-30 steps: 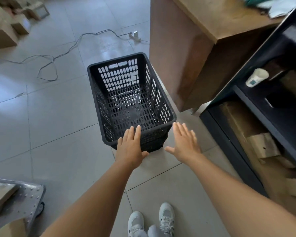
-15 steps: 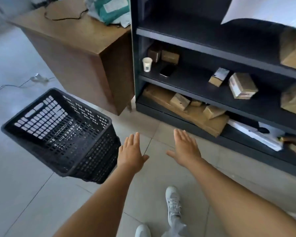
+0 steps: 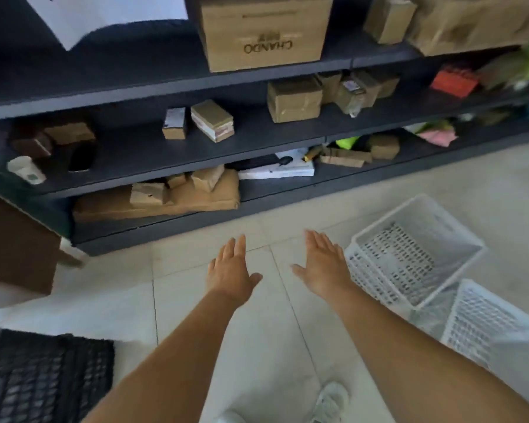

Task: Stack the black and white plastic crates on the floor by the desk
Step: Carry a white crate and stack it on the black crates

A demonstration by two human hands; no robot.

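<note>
The black perforated crate (image 3: 46,377) stands on the floor at the bottom left, cut by the frame edge. A white perforated crate (image 3: 416,248) sits on the floor at the right, and a second white crate (image 3: 489,325) stands just in front of it. My left hand (image 3: 229,273) and my right hand (image 3: 324,267) hover over the bare tiles between the black and white crates, fingers straight, holding nothing. The right hand is close to the near corner of the first white crate but apart from it.
A dark shelf unit (image 3: 257,141) full of cardboard boxes runs across the back. The brown desk's side (image 3: 16,248) shows at the left. A white paper cup (image 3: 25,170) stands on a shelf. My shoe (image 3: 330,401) is at the bottom.
My view has swung right, away from the black crate and desk, toward the shelves and the white crates. Both hands left the black crate and stay spread in front of me.
</note>
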